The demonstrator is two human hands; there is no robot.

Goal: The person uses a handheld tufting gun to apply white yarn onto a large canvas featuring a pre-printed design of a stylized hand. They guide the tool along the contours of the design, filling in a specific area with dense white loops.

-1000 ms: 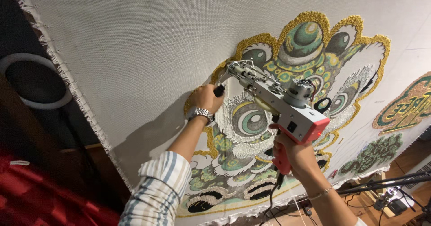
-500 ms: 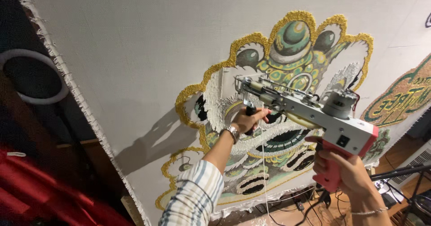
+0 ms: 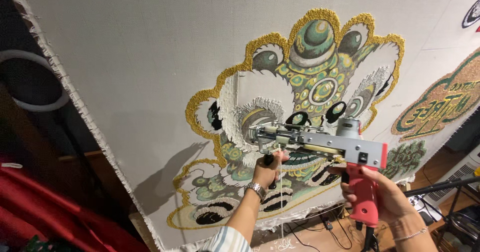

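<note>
Holding a tufting gun [image 3: 320, 144] up to the cloth [image 3: 150, 72], the person has both hands on it near the bottom of the frame. The right hand [image 3: 385, 202], lower right, is wrapped tight round the red handle; the left hand [image 3: 267, 169], just left of centre, is closed on the black front handle under the metal nose, with a watch [image 3: 255, 188] on the wrist and a striped sleeve [image 3: 225, 242] at the bottom edge. A pale yarn strand [image 3: 281, 192] hangs down from the gun's front.

To my eye the step in hand is lining the needle end up on the design [image 3: 300, 107], over the white and green patch at mid-frame; the nose looks close to the cloth, though I cannot tell if it touches. The next move would call for steady pressure into the cloth and an even line along the outline.

Further back, the design fills the centre: gold outline, green, white and black patches. At the right edge sits a second tufted piece [image 3: 435, 107], a curved green and brown emblem with lettering. A white ring [image 3: 30, 82] shows at far left, red fabric [image 3: 30, 207] below it, and cables [image 3: 320, 224] on the floor.
</note>
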